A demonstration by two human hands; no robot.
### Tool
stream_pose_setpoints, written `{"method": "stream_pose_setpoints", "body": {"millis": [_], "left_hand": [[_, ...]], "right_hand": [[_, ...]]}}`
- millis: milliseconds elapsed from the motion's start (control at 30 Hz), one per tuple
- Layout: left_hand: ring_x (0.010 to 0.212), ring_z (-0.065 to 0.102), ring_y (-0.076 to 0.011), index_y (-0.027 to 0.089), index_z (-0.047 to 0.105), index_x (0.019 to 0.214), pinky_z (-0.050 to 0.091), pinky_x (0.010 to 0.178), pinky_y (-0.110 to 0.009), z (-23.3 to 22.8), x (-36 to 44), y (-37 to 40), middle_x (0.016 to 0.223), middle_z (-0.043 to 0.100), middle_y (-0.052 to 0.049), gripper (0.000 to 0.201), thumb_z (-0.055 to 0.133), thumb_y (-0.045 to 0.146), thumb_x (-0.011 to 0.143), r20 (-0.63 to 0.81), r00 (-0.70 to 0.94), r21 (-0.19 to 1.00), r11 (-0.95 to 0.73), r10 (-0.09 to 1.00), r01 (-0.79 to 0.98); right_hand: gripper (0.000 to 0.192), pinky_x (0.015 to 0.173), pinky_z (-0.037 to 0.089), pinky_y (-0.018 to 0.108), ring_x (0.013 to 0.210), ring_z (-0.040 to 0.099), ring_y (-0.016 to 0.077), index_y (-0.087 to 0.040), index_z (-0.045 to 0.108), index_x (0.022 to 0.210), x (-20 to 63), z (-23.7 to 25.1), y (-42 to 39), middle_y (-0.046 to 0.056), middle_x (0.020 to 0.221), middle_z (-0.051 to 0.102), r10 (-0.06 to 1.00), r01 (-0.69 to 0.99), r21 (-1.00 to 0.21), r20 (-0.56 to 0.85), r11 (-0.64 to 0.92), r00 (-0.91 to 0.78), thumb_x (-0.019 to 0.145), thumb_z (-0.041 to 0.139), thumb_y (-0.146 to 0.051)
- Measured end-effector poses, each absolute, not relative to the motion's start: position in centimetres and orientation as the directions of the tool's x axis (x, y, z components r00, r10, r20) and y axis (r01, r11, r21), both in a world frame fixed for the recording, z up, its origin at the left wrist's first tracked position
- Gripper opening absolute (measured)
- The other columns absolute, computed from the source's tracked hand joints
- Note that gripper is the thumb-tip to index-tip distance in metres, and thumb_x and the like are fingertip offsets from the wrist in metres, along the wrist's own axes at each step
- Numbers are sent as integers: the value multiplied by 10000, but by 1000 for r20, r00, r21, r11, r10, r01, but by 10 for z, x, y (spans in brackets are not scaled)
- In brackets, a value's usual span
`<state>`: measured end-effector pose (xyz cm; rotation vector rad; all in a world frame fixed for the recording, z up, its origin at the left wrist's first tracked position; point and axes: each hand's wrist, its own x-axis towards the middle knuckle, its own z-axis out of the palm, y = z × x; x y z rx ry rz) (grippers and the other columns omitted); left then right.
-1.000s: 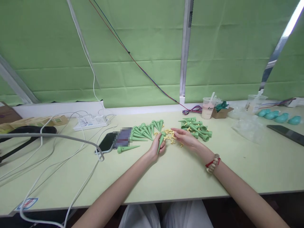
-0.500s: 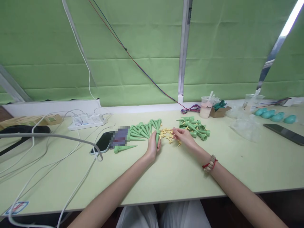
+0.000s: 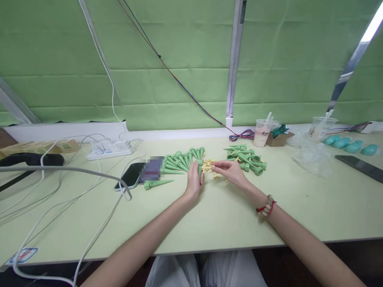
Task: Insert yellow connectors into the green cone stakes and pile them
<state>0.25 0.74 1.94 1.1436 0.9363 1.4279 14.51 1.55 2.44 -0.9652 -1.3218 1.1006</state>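
Note:
My left hand (image 3: 194,184) grips a green plastic cone spike (image 3: 199,169), its wide end up. My right hand (image 3: 229,172) pinches a small yellow plastic piece (image 3: 213,167) just right of the cone's top. Behind the hands lies a scatter of yellow pieces (image 3: 209,163). A fanned row of green cones (image 3: 181,160) lies to the left of it, and a loose pile of green cones (image 3: 247,158) lies to the right. One single cone (image 3: 157,183) lies apart beside a phone (image 3: 131,176).
A white power strip (image 3: 109,148) and several cables (image 3: 74,187) cover the left of the pale green table (image 3: 215,215). Two drink cups (image 3: 262,134), a small cardboard box (image 3: 278,138), clear plastic bags (image 3: 311,159), teal objects (image 3: 348,145) and a dark phone (image 3: 360,167) stand at the right.
My left hand has turned the cone upright and drawn closer to the yellow pieces. My right hand has closed its fingers on a yellow piece and moved it toward the cone's top.

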Motion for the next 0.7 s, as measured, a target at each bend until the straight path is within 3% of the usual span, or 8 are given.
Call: {"method": "stream_pose_setpoints", "body": {"millis": [300,533,600,700], "left_hand": [[384,238,-72,211,486,1021,208,397,-195,15,1,1,463,250,93,320,364,475,889,374,39,927,-373,926,-31],[396,261,-71,196,484,1039,244,424,-201,13,0,1,473,274,91,352,363,489,886,423,65,903,-427,904,49],[378,249,-71,199,483,1022,223,404,-200,14,1,2,454,261,94,345,360,493,887,391,52,920,-392,919,8],[358,218,-73,210,478,997,188,377,-199,17,2,2,426,242,99,333,350,497,888,344,15,938,-343,939,-48]], "right_hand": [[384,662,533,309,618,642,153,-136,729,739,142,22,12,57,678,707,972,-43,-982,186,182,-141,530,783,-454],[545,547,508,248,483,595,109,-119,659,559,136,22,9,54,541,638,975,-10,-997,72,71,-209,657,598,-652],[560,532,501,245,490,600,110,-122,673,621,136,21,10,56,583,654,974,-33,-996,93,88,-207,664,571,-672],[474,578,512,253,579,632,127,-148,697,804,138,23,11,49,711,693,972,-60,-988,152,143,-179,569,726,-559]]}}
